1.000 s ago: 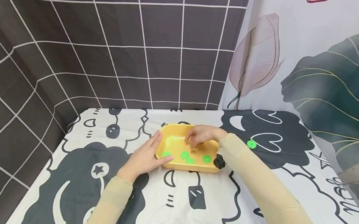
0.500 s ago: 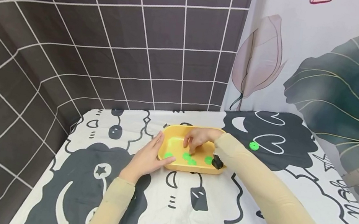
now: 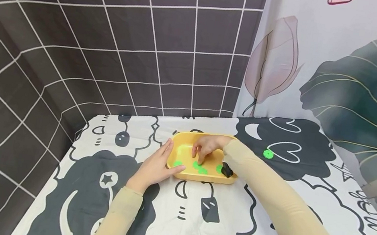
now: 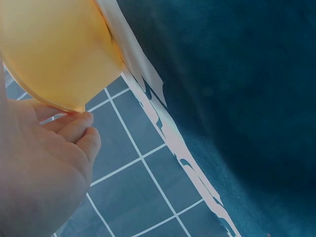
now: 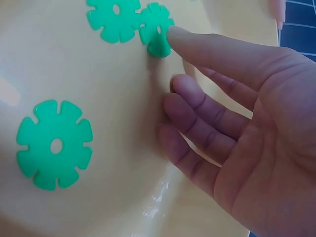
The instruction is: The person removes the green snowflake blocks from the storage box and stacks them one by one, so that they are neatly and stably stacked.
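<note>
In a yellow tray (image 3: 206, 178), the right hand (image 3: 208, 143) touches a green disc (image 5: 149, 33) (can't tell if pinched), the left hand (image 3: 152, 169), thumb apart, touching the tray.

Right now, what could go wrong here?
The right hand is at one green disc close beside a second disc, so it might nudge both. If the left hand slips, the yellow tray could slide. The outside disc, near the right sleeve, might get brushed away.

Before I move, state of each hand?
Left hand: holding the yellow tray by its edge.
Right hand: at a green disc; whether it's gripped cannot be told.
</note>
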`<control>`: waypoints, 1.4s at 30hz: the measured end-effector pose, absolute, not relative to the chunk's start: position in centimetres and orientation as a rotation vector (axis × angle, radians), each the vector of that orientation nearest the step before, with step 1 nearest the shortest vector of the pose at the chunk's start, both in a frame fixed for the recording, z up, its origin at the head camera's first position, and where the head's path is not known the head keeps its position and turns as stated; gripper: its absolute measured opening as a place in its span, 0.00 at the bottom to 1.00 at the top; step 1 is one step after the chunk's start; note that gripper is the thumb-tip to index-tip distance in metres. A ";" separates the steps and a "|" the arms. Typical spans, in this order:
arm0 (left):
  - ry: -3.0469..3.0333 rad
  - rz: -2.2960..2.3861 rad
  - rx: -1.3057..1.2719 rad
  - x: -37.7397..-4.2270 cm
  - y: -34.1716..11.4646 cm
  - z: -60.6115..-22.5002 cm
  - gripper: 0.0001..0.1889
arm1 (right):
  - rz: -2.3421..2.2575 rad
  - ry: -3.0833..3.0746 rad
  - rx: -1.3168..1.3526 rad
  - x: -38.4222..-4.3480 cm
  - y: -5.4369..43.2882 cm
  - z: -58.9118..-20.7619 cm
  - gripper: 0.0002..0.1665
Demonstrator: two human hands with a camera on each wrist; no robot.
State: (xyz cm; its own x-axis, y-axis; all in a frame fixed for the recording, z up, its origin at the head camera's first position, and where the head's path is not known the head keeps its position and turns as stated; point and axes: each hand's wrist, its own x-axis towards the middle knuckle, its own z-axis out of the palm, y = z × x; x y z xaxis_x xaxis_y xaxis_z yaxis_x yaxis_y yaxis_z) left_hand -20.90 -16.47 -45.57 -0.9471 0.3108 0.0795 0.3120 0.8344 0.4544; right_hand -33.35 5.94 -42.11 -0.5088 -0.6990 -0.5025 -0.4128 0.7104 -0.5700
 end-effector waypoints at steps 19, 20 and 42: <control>-3.017 -0.758 -0.509 -20.8 -16.3 -46.1 0.57 | -0.366 2.196 -0.863 -32.6 5.4 -42.3 0.12; -3.017 -0.758 -0.508 -20.8 -16.3 -46.1 0.57 | -0.358 2.193 -0.867 -32.6 5.3 -42.4 0.11; -3.005 -0.735 -0.515 -20.9 -16.5 -45.7 0.57 | -0.319 2.200 -0.885 -32.7 5.1 -42.0 0.05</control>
State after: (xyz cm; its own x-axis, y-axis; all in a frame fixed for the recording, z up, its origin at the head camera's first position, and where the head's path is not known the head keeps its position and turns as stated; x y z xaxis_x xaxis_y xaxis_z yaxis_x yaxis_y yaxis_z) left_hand -20.90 -16.49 -45.72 -0.9461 0.3132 0.0823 0.3158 0.8362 0.4483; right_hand -32.69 5.06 -42.04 -0.4952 -0.6801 -0.5406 -0.4983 0.7321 -0.4645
